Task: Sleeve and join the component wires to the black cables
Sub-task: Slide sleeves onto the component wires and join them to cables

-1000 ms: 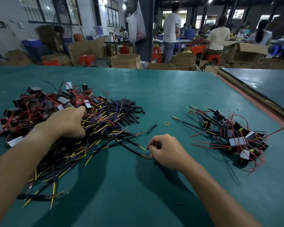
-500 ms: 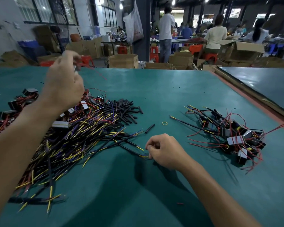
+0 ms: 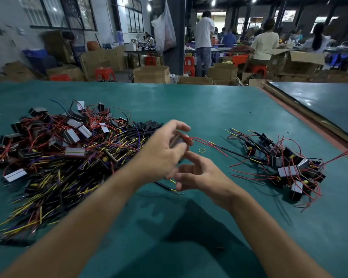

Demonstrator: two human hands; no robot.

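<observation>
Teal table [image 3: 189,101]; component heap [image 3: 68,141] left, wired pile [image 3: 285,163] right, yellow band [image 3: 202,150] between.

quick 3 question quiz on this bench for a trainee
1. True or false: the left hand holds a component trailing red wires.
2. What lies on the table just beyond the right hand? A) scissors B) yellow rubber band C) tape roll
3. Fill in: the bigger pile lies on the person's ____ side.
Key: 1 true; 2 B; 3 left.
</observation>
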